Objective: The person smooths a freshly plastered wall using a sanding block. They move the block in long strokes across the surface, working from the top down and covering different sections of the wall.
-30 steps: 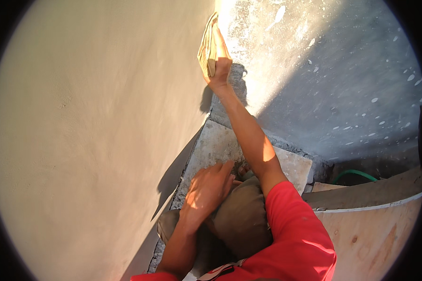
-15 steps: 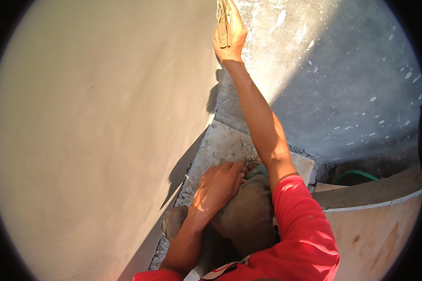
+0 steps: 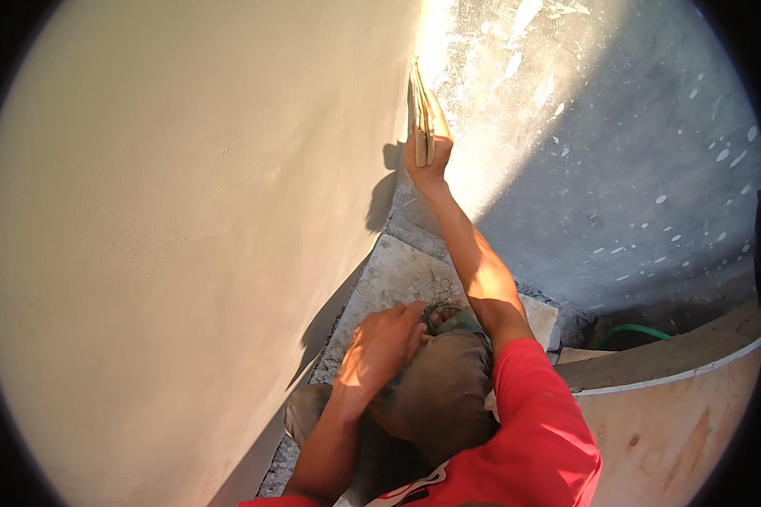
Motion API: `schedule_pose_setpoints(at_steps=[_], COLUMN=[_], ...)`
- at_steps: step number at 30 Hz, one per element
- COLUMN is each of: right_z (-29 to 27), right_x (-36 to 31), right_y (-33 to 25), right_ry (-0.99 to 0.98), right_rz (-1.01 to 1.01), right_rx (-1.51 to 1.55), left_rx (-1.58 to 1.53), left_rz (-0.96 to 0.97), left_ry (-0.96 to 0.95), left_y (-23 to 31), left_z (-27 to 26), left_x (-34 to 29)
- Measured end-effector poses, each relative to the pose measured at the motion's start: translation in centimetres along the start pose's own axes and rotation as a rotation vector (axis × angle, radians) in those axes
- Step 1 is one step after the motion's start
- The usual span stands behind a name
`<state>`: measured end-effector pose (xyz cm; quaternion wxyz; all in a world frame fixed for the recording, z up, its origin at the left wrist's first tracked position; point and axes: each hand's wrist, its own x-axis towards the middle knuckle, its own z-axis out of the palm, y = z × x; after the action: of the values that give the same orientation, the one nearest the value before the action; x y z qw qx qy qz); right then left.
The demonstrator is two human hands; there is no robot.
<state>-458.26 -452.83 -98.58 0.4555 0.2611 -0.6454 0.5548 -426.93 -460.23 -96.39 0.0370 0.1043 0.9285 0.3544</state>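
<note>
At the far end of the smooth plastered wall, my right hand is closed around a plaster-smeared trowel. The tool shows nearly edge-on, its long tan side along the wall. My right arm is stretched forward, and its shadow falls on the wall. Lower down, my left hand lies loosely over my bent knee, fingers slightly curled and apart, holding no tool that I can see.
A grey wall with white splashes meets the plastered wall at a corner. Pale slabs with rough edges lie around my bare toes. At right are a green hose and a curved wooden panel.
My right hand has come down along the wall toward me with the trowel. My left hand stays on the knee, and the view has shifted slightly.
</note>
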Motion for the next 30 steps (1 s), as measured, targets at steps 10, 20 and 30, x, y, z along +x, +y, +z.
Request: schedule_pose_setpoints(at_steps=[10, 20, 30], right_z=[3.0, -1.5, -1.9], right_x=[4.5, -10.2, 6.5], right_y=[-0.2, 4.8, -0.2], right_ry=[0.090, -0.167, -0.184], right_rz=[-0.138, 0.163, -0.190], right_rx=[-0.112, -0.203, -0.117], left_rx=[-0.026, -0.007, 0.010], left_rz=[0.006, 0.030, 0.040], left_ry=[0.022, -0.039, -0.036], left_y=[-0.6, -0.2, 0.3], left_z=[-0.7, 0.4, 0.6], left_x=[-0.2, 0.5, 0.8])
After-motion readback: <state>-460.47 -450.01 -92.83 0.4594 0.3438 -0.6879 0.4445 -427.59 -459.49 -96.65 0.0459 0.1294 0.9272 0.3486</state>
